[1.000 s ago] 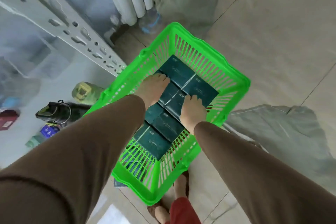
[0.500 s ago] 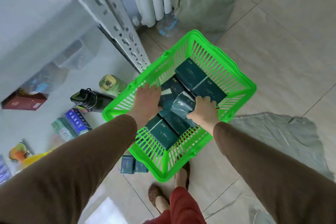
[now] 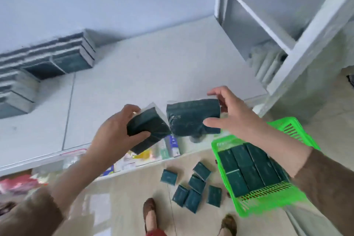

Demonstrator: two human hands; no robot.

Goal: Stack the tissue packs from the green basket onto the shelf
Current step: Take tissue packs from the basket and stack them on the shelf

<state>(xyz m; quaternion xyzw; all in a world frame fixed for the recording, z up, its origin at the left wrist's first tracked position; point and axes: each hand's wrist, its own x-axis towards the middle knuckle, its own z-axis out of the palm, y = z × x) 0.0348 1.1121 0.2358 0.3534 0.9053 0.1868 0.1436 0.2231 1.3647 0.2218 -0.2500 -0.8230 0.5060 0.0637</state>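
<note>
Two hands [image 3: 172,120] grip tissue packs [image 3: 191,116] above shelf [image 3: 143,67].

Stacked tissue packs [image 3: 57,59] on grey shelf [image 3: 153,67], far left.

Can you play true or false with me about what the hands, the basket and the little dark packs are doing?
1. Each hand holds dark green tissue packs. True: the left hand grips one bundle, the right hand another.
2. The bright green plastic basket has nothing in it. False: dark green packs still fill it.
3. Some loose packs lie on the floor. True, beside the basket.
4. The pale grey shelf board has no packs on it. False: stacked packs sit at its far left.
5. The basket stands on the shelf. False: it is on the floor.
</note>
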